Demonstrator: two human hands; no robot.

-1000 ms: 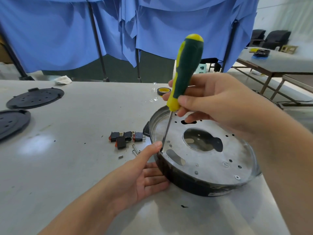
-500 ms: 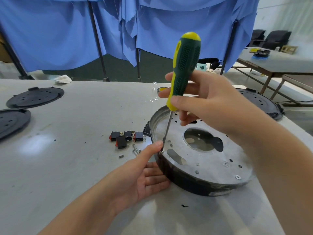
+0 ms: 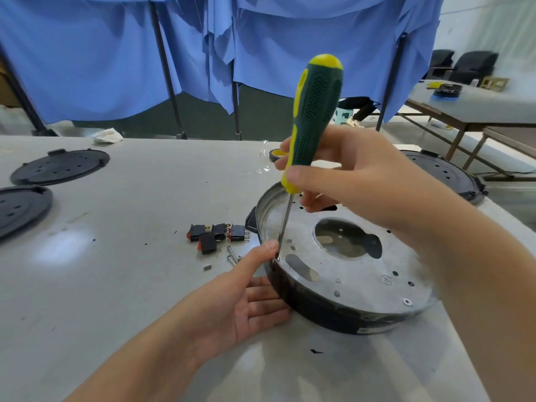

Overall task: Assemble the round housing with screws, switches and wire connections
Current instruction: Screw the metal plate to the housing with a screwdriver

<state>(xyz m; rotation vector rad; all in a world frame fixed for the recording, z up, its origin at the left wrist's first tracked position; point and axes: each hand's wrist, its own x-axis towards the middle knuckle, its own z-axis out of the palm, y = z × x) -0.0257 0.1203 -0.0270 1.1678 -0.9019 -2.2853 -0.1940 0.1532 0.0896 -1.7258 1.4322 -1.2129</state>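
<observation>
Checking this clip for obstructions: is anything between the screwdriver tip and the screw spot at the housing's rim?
Nothing visible. The screwdriver, gripped by the right hand, reaches the metal plate at the round housing's near-left rim. The left hand steadies it, thumb beside the tip, not under it.

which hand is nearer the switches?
Left. The left hand lies on the table just right of the switches; the right hand holds the screwdriver above the housing, farther off.

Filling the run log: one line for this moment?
right hand grips screwdriver | tip at housing rim | left hand steadies housing
</observation>
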